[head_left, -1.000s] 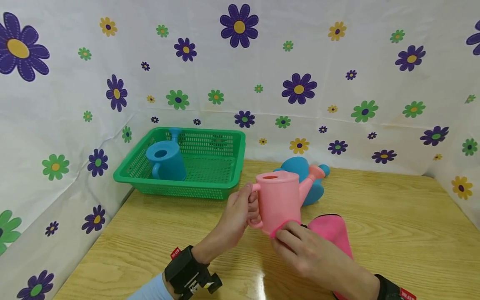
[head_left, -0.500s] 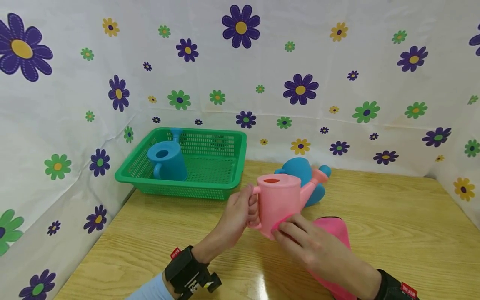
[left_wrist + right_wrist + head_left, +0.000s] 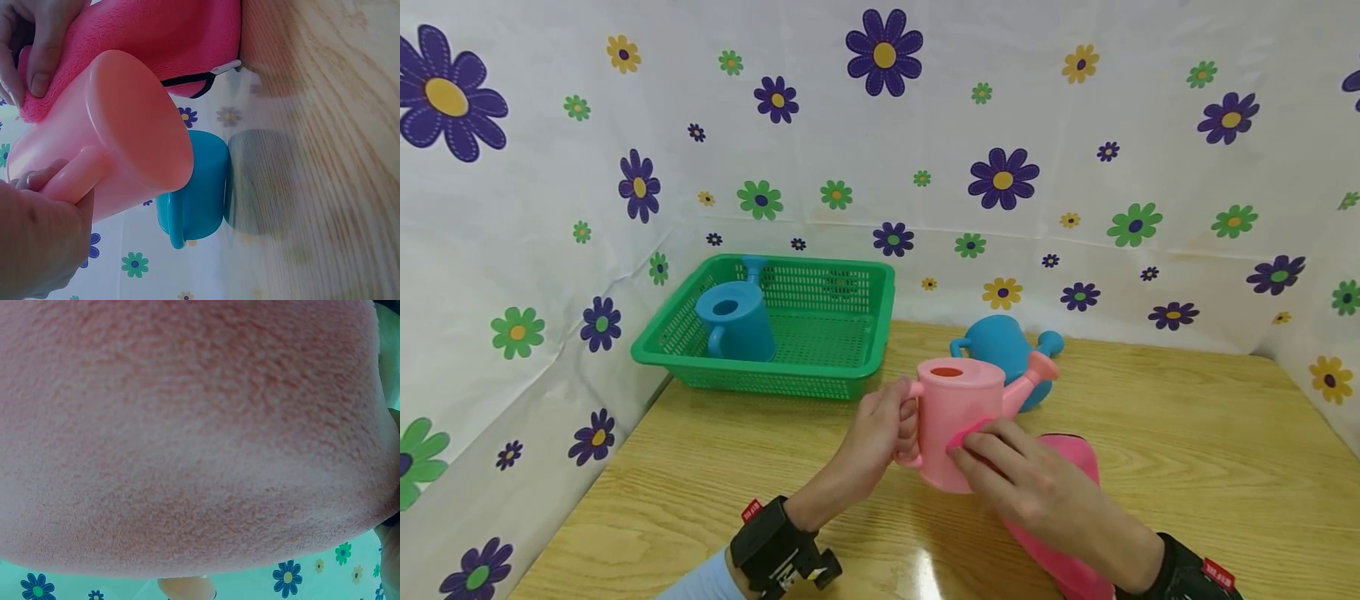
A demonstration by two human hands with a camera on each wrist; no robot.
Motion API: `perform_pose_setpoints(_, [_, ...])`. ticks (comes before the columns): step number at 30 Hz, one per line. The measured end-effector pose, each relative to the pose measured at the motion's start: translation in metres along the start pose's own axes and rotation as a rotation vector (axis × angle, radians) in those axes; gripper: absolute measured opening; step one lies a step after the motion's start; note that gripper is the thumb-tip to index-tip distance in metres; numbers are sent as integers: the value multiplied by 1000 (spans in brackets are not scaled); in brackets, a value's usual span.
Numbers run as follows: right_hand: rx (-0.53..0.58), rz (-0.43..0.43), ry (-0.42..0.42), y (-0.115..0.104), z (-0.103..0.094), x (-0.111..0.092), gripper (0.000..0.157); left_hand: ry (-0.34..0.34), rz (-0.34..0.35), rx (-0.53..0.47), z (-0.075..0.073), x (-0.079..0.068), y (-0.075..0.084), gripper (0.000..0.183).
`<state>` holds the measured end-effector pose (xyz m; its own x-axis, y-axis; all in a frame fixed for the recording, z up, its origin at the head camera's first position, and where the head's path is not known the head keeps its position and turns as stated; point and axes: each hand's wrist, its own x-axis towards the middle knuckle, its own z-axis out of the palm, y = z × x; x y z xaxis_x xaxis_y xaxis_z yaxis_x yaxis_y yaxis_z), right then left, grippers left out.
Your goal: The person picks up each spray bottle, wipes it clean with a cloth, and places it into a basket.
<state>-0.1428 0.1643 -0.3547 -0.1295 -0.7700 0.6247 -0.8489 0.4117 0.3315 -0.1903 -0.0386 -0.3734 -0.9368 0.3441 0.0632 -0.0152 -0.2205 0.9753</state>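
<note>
My left hand (image 3: 872,433) grips the handle of a pink toy watering can (image 3: 951,417), which is held upright off the table with its spout to the right. A fluffy bright pink cloth (image 3: 1071,458) is pinched in my right hand (image 3: 1030,475). The fingers press it against the front of the can's body. In the left wrist view the can's flat base (image 3: 140,119) shows, and the right thumb (image 3: 45,69) lies on the cloth. The hanging cloth (image 3: 187,437) fills most of the right wrist view and hides the right hand's work.
Behind the pink can, a blue watering can (image 3: 1000,340) stands on the wooden table (image 3: 1187,467). At the back left sits a green mesh basket (image 3: 760,379) with another blue watering can (image 3: 741,325) in it. A flower-print sheet (image 3: 940,133) hangs behind.
The pink watering can has come down slightly and nearer, uncovering more of the blue can behind. My right hand has slid the cloth from the can's lower edge up its side.
</note>
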Motion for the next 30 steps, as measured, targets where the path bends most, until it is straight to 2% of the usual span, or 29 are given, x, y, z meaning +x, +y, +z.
perform_pose_setpoints(5, [-25, 4, 47, 2, -1, 1, 44, -12, -15, -13, 0, -2, -1, 48])
perform_pose_setpoints(10, [-44, -7, 82, 4, -2, 3, 41, -28, -25, 1, 1, -3, -1, 47])
perform_pose_setpoints(19, [-41, 42, 125, 8, -4, 4, 41, -29, -48, 24, 2, -5, -3, 46])
perform_pose_setpoints(30, [-48, 79, 162, 12, -5, 4, 43, -41, -36, 56, 1, -6, -7, 48])
